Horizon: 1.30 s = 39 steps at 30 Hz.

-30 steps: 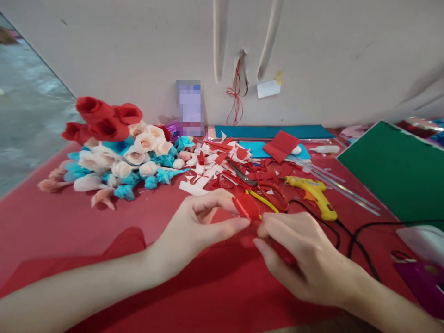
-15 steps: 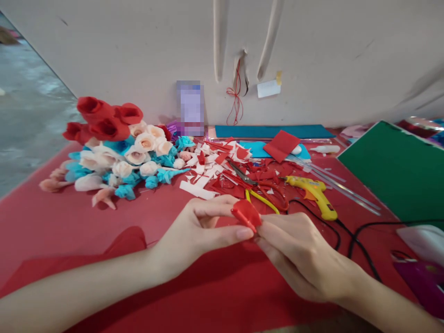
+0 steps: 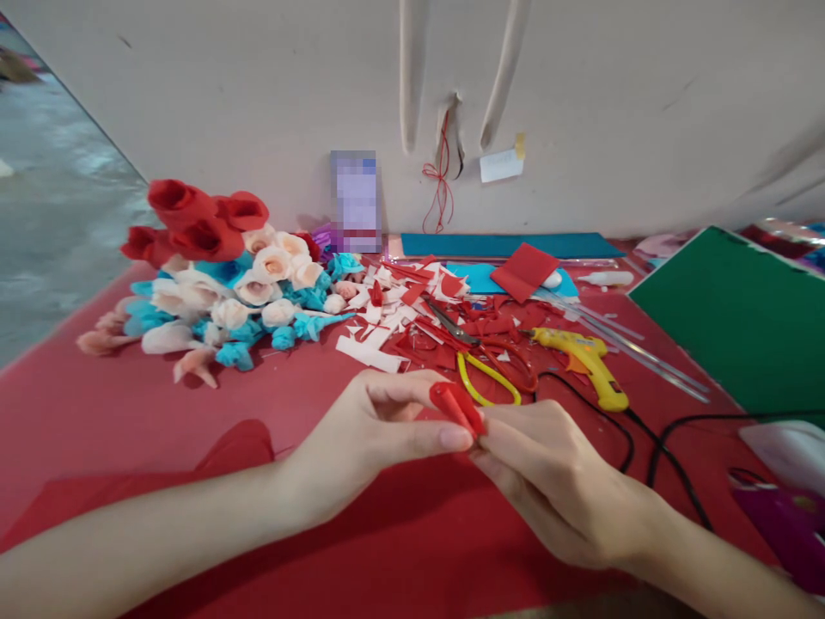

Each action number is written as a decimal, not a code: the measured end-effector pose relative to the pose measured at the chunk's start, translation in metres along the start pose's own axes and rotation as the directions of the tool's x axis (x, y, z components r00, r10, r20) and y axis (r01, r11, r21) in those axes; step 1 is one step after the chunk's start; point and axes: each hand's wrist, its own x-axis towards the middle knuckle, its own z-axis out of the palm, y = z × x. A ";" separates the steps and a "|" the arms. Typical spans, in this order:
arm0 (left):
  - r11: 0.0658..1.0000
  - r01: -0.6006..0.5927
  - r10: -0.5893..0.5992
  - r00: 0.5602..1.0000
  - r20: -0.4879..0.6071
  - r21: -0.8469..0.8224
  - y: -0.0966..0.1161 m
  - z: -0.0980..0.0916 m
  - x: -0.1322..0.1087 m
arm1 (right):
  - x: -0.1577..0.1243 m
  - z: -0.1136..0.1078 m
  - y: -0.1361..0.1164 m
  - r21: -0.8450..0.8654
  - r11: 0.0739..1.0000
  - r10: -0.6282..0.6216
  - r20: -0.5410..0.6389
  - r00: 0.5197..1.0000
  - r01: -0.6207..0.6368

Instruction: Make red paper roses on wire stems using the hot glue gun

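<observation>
A small rolled piece of red paper (image 3: 456, 407) is pinched between my two hands above the front of the table. My left hand (image 3: 380, 430) grips its left side, thumb below and fingers behind. The fingertips of my right hand (image 3: 560, 473) close on its lower right end; their inner side is partly hidden. Beneath my hands and forearms lies a large red sheet (image 3: 322, 550). Just beyond the roll are scissors (image 3: 490, 378) with yellow and red handles, lying on red and white paper scraps (image 3: 387, 318).
Finished paper flowers (image 3: 258, 275) in red, cream and blue are heaped at the left. A yellow glue gun (image 3: 586, 357) with a black cord lies at the right, near clear glue sticks (image 3: 632, 348) and a green board (image 3: 741, 318). A phone (image 3: 357, 202) leans against the wall.
The loose flap of the red paper has been wrapped round, so the piece is now a narrower roll. Both hands stay in nearly the same place.
</observation>
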 end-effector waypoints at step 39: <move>0.994 -0.037 0.034 0.999 0.041 0.098 -0.001 -0.002 -0.004 | 0.004 -0.008 -0.015 0.294 0.947 0.137 -0.012 0.991 -0.127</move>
